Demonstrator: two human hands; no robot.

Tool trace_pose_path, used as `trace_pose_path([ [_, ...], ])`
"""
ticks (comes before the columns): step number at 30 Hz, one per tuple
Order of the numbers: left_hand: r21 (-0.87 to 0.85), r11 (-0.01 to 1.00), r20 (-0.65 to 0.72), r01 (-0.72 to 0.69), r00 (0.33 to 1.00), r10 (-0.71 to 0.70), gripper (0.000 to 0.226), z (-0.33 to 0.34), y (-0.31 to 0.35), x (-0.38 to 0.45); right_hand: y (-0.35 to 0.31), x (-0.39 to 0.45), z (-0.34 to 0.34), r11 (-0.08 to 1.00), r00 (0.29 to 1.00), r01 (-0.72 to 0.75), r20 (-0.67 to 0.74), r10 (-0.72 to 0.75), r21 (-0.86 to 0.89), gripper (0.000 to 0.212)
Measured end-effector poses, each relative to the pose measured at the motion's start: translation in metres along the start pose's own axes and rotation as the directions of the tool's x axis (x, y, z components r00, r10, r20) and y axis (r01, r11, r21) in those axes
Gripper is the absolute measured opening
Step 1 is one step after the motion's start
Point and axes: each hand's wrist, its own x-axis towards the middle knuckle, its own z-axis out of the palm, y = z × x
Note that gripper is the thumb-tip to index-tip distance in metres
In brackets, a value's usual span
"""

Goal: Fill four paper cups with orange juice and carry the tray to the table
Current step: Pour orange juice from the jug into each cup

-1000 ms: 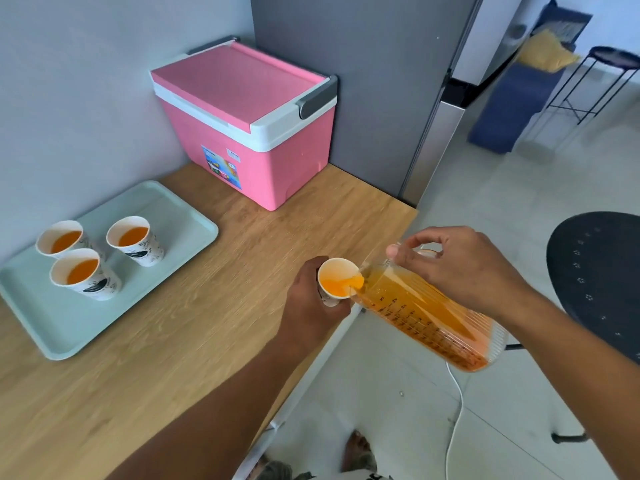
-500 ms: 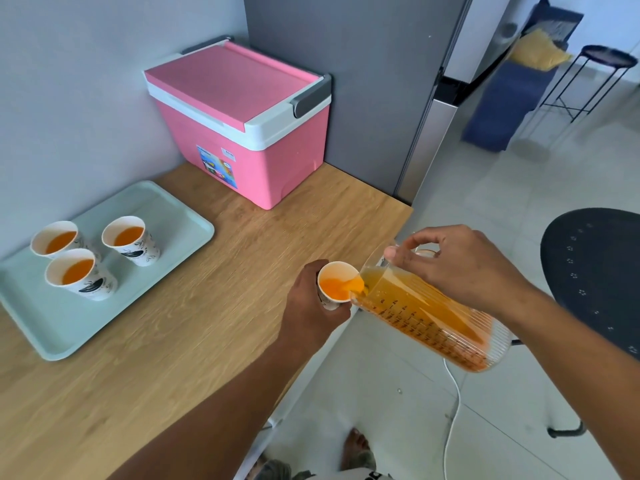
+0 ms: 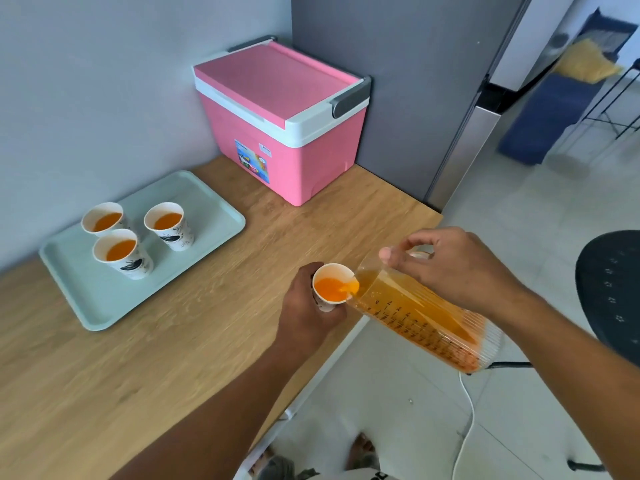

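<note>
My left hand (image 3: 306, 315) grips a white paper cup (image 3: 331, 284) at the counter's front edge. My right hand (image 3: 453, 268) holds a clear measuring jug (image 3: 422, 318) tilted with its spout at the cup's rim, and orange juice runs into the cup. The cup is partly full. On the pale green tray (image 3: 104, 299) at the left stand three paper cups with juice: back left cup (image 3: 104, 220), front cup (image 3: 121, 252), right cup (image 3: 169, 225).
A pink cooler box (image 3: 284, 123) sits at the back of the wooden counter (image 3: 156, 358) against a grey fridge side (image 3: 398, 81). A black stool (image 3: 613, 292) stands at the right, and a white cable (image 3: 465, 427) lies on the tiled floor.
The juice level in the held cup has risen as the jug keeps pouring. Both hands stay in about the same place; the view has shifted a little.
</note>
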Motion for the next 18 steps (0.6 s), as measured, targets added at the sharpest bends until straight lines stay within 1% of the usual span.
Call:
trace_pose_path([
  [5, 0.04, 0.999, -0.044, 0.012, 0.999, -0.01, 0.073, -0.024, -0.01, -0.006, -0.023, 0.004, 0.013, 0.999, 0.999, 0.041, 0.028, -0.041, 0.017, 0.062],
  [13, 0.042, 0.994, -0.105, 0.104, 0.99, -0.099, 0.076, -0.062, -0.028, -0.013, -0.061, 0.013, 0.037, 0.994, 0.99, 0.106, 0.089, -0.106, 0.011, 0.073],
  [18, 0.041, 0.986, -0.141, 0.159, 0.978, -0.152, 0.079, -0.084, -0.038, -0.015, -0.083, 0.018, 0.053, 0.993, 0.989, 0.117, 0.091, -0.119, 0.025, 0.07],
])
